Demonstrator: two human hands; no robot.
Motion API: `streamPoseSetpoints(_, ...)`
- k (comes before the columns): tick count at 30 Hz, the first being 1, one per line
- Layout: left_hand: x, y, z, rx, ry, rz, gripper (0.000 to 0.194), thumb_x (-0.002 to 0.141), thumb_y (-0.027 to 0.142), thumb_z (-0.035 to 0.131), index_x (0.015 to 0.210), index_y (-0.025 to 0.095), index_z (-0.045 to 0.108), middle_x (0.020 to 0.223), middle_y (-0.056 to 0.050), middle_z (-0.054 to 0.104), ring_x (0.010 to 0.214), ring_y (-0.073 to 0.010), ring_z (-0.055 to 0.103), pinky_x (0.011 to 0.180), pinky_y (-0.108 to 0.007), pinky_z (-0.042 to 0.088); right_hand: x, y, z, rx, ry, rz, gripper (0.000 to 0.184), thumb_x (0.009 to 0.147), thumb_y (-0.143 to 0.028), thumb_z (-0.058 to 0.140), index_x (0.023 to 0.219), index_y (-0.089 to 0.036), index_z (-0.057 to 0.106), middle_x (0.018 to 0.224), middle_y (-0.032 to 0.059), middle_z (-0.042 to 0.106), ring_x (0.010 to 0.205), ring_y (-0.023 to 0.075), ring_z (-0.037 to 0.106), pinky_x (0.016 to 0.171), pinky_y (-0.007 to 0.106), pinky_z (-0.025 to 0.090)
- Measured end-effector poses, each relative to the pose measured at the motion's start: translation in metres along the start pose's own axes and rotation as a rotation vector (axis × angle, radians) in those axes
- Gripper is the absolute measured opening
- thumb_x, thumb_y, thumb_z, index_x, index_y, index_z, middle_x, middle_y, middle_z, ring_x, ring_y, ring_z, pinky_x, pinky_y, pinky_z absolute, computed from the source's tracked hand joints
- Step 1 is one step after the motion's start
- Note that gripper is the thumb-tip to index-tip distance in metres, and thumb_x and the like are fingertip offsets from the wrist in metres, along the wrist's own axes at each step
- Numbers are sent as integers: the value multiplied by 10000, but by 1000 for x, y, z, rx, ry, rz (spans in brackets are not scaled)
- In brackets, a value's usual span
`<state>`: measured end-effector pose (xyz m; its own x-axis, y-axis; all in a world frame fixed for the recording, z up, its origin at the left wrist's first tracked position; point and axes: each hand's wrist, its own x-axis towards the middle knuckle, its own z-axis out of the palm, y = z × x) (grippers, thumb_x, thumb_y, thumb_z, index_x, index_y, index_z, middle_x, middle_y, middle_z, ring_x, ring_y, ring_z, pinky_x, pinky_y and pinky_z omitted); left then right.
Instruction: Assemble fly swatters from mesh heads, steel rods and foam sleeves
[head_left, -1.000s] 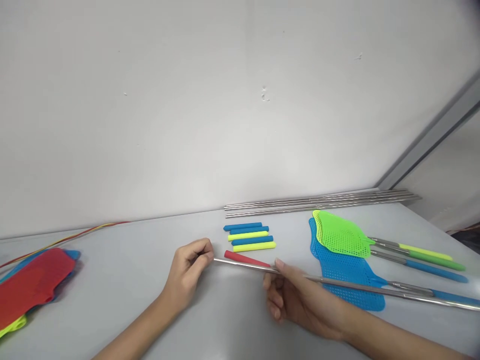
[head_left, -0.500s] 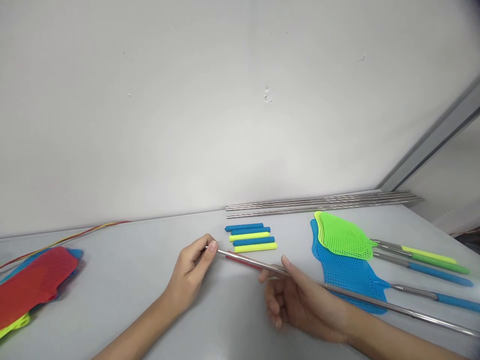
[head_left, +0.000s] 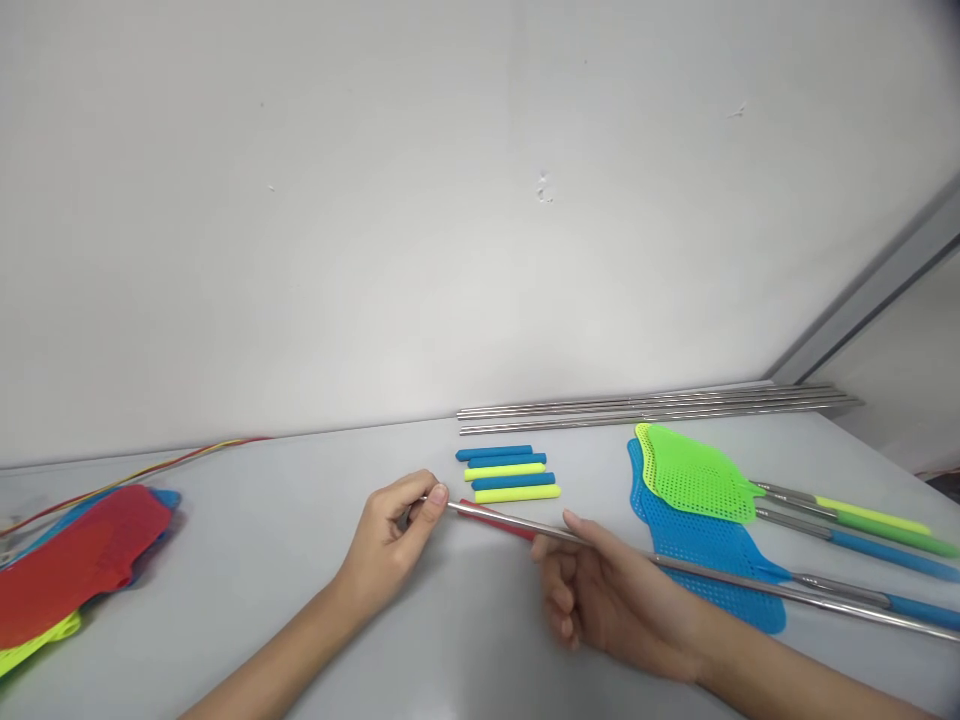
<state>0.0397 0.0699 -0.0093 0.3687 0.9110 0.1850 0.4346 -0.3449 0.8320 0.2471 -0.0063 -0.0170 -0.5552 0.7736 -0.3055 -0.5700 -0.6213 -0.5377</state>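
Observation:
A long, thin silver metal rod (head_left: 750, 586) slants across the view, down to the right edge. My left hand (head_left: 397, 525) pinches its left end between thumb and fingers. Farther along, my right hand (head_left: 600, 590) has the rod between thumb and index finger, its other fingers loosely curled. Under the rod, on the table, lies a red stick-shaped handle (head_left: 519, 531), partly hidden. Just beyond it sits a row of blue handles (head_left: 514, 482) and yellow handles (head_left: 517, 494).
At right lie fly swatters with a green head (head_left: 690, 475) and blue heads (head_left: 712, 555). Metal rods (head_left: 660, 407) lie along the wall. Red swatter heads (head_left: 82, 565), with blue and yellow ones beneath, are piled at left near a red-and-yellow cord (head_left: 165, 465).
The whole view has shifted slightly, so things sit a little farther right. Both hands keep their hold on the rod, and more of the red handle shows.

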Motion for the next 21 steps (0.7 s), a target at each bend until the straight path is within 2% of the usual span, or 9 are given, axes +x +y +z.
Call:
streamPoseSetpoints(4, 1, -2, 0, 29, -56, 25, 328, 816, 333, 360, 532, 175, 316, 531, 44, 255, 503, -90, 260, 464, -224, 223, -1, 2, -2, -4, 3, -15, 437, 839, -429, 251, 833, -117, 557, 599, 24, 487, 567, 130, 475, 552, 257, 292)
streamPoseSetpoints(9, 1, -4, 0, 39, -94, 26, 333, 819, 347, 349, 536, 172, 329, 531, 47, 245, 501, -86, 247, 462, -224, 207, -2, 2, -2, -5, 11, 12, 468, 832, -467, 242, 828, -118, 553, 611, 25, 483, 568, 128, 474, 553, 253, 295)
streamPoseSetpoints(15, -1, -6, 0, 31, -166, 10, 350, 815, 339, 359, 520, 176, 263, 531, 52, 188, 483, -75, 193, 440, -226, 167, -2, 1, -2, -8, 53, 9, 469, 818, -490, 278, 800, -118, 564, 600, 21, 478, 558, 122, 464, 547, 246, 302)
streamPoseSetpoints(21, -3, -6, 1, 27, -171, 14, 356, 813, 326, 362, 521, 179, 220, 530, 52, 167, 476, -71, 178, 436, -230, 155, -2, 2, -3, -25, 63, -3, 489, 820, -497, 264, 782, -116, 568, 590, 24, 480, 552, 124, 465, 539, 248, 308)
